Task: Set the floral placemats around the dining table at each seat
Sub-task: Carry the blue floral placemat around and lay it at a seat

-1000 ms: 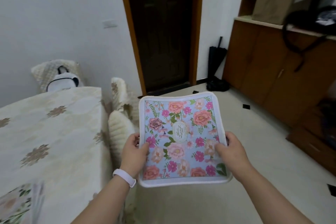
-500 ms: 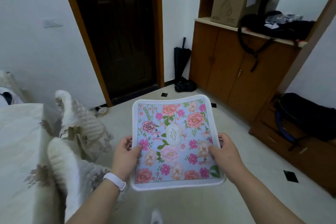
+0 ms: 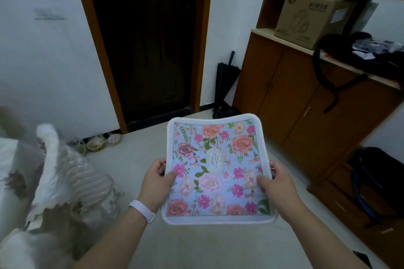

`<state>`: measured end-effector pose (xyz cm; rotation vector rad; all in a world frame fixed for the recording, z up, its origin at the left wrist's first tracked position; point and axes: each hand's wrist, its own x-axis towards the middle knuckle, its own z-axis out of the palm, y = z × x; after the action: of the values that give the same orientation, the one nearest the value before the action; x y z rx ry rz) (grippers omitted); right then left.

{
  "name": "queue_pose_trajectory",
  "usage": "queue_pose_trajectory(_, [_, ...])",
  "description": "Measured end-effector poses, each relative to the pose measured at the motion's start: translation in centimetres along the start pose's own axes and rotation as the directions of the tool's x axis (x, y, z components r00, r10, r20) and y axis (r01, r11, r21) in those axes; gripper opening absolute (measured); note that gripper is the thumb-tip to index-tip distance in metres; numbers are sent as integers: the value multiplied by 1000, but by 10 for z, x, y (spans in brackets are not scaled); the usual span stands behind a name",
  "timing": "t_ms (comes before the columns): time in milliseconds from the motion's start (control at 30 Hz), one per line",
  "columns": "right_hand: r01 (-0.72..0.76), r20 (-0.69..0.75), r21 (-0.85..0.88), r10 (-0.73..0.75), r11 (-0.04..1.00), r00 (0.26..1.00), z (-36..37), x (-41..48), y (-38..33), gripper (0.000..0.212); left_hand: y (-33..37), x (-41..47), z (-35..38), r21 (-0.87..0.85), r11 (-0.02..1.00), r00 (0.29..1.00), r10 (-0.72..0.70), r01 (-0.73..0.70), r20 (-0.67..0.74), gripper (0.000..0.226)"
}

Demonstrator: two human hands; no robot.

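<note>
The view has swung right, leaving only the dining table's [image 3: 8, 172] edge in frame.

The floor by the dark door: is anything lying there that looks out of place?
Yes. A few small bowls sit on the floor against the wall, left of the door, an odd spot for dishes. Their contents are too blurred to tell.

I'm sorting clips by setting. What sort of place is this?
Probably a home's dining area by the entrance: dark wooden door, built-in wooden cabinet, cloth-covered chair and folded umbrella.
</note>
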<state>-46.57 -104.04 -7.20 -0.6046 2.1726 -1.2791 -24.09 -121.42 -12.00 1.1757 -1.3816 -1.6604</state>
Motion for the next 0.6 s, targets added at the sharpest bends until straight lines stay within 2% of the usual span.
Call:
queue_pose_trajectory(267, [39, 69, 42, -42, 998, 997, 32, 91, -38, 20, 29, 90, 2, -6, 1000, 999, 15, -15, -36, 19])
queue_pose_trajectory(600, [115, 274, 89, -135, 989, 952, 96, 270, -83, 23, 50, 223, 7, -41, 999, 962, 19, -31, -274, 23])
